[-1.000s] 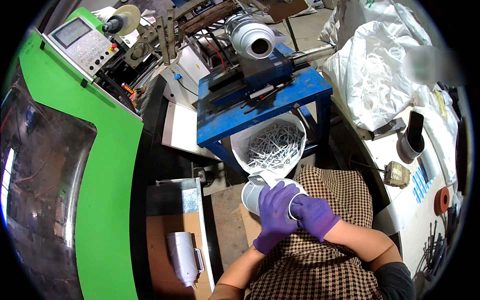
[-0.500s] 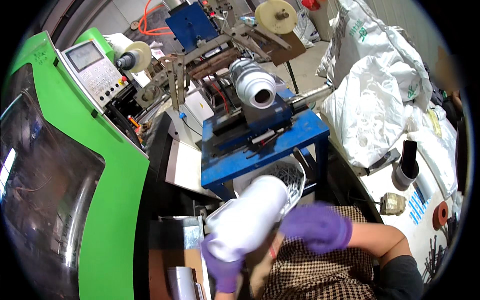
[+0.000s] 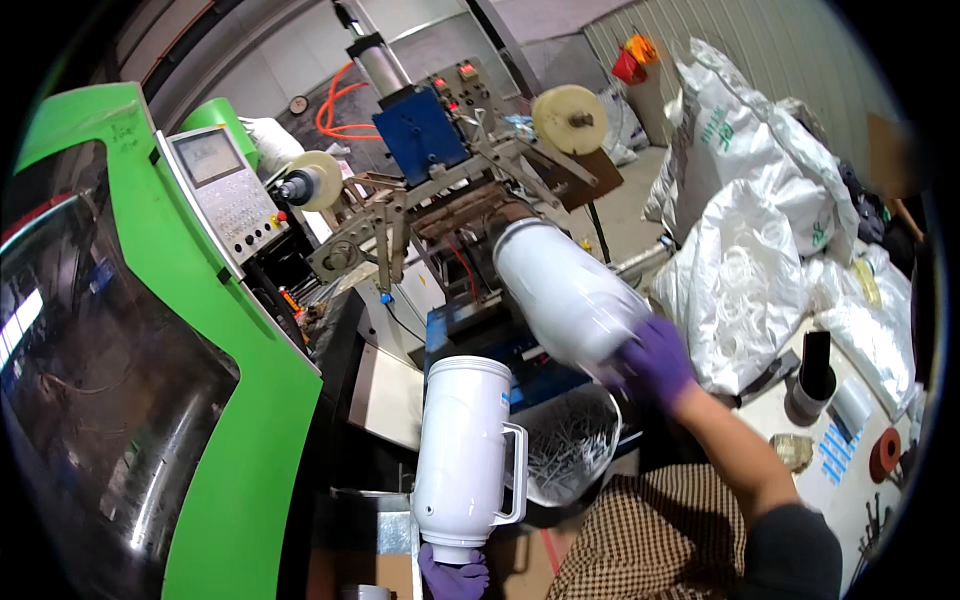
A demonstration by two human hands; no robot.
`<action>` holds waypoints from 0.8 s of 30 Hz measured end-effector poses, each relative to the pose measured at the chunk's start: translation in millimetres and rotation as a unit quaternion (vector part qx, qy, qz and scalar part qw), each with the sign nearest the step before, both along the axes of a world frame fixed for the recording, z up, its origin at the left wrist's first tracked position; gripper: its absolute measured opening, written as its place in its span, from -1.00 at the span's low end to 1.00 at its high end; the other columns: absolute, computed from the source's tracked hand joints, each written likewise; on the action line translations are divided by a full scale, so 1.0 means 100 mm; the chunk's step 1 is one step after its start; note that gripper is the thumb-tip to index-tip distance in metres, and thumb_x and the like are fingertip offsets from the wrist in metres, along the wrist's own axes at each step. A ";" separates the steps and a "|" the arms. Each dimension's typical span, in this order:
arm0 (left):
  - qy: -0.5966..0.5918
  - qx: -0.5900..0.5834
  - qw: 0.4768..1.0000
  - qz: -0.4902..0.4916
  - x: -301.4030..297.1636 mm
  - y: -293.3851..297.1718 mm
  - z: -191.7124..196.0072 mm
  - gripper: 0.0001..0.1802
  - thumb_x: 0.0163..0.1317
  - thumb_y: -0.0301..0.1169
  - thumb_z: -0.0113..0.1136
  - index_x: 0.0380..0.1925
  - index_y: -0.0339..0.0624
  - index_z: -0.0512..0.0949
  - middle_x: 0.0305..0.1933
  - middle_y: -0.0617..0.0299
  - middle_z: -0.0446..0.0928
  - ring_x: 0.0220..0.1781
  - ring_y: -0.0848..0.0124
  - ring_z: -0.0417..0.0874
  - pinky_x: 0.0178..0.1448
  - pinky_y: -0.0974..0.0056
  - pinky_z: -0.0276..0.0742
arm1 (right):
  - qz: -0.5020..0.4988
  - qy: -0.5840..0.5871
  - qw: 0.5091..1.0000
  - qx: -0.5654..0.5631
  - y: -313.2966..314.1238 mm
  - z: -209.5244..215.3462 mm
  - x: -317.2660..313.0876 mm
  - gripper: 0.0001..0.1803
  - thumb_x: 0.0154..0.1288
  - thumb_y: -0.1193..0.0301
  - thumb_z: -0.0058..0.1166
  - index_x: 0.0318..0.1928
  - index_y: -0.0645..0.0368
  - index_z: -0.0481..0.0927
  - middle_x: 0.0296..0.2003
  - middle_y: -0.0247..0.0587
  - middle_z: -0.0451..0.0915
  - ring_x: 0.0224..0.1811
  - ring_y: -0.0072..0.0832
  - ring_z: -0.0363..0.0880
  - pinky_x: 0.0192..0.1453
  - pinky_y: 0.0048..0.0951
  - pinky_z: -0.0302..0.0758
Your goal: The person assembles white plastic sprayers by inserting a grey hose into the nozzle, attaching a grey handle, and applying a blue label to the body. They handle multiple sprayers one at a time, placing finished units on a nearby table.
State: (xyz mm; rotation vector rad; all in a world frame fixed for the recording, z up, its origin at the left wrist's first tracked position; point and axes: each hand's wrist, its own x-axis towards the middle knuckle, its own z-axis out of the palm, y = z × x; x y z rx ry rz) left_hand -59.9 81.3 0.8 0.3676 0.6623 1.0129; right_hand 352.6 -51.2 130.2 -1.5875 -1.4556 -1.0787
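A white jug-shaped plastic casing with a side handle [image 3: 462,445] stands upright above the box at the front. My left hand [image 3: 455,575] closes around its narrow neck, which points down. Another white casing [image 3: 570,290] slants across the blue stand [image 3: 440,335], its wide rimmed end up and to the left. At its lower right end, my right hand [image 3: 655,362] grips it; motion blurs the fingers, and no handle shows on this piece. The fixture on top of the stand is mostly hidden behind it.
Below the stand sits a white bin of metal pieces [image 3: 570,450]. The green machine [image 3: 215,470] with its control panel [image 3: 225,185] fills the left. White sacks [image 3: 740,290] and a white table [image 3: 760,415] with a red roll [image 3: 884,455] are on the right.
My left hand has turned its casing from slanted to upright. My right hand, empty before near my lap, has reached forward and gripped a casing at the stand. The view has shifted.
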 end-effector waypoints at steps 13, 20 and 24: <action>-0.270 -0.043 0.927 -0.256 2.99 -0.02 1.05 -0.33 0.30 0.00 0.29 0.27 -0.15 0.42 0.23 0.00 0.51 0.15 0.04 0.61 0.09 0.00 0.74 | 0.273 0.388 0.879 -0.056 -2.69 -0.67 -0.15 -0.44 -0.46 0.01 0.70 -0.57 0.07 0.64 -0.45 -0.15 0.64 -0.44 -0.20 0.59 -0.36 -0.30 0.45; -0.136 0.013 0.956 -0.260 4.39 0.96 1.54 -0.15 0.20 0.12 0.43 0.34 -0.04 0.32 0.27 -0.04 0.45 0.12 -0.03 0.60 0.03 -0.02 0.76 | 0.327 0.348 0.864 -0.162 -2.00 -0.40 -0.08 -0.54 -0.25 0.09 0.68 -0.56 0.04 0.63 -0.54 -0.29 0.55 -0.52 -0.32 0.53 -0.45 -0.36 0.37; 0.072 0.129 0.982 -0.121 4.75 0.97 1.71 -0.02 0.10 0.03 0.55 0.42 0.11 0.20 0.24 -0.07 0.45 -0.05 -0.04 0.63 -0.12 -0.03 0.72 | 0.337 0.359 0.858 -0.145 -1.84 -0.31 -0.19 -0.60 -0.16 0.13 0.66 -0.50 0.06 0.68 -0.52 -0.25 0.60 -0.50 -0.29 0.56 -0.41 -0.34 0.44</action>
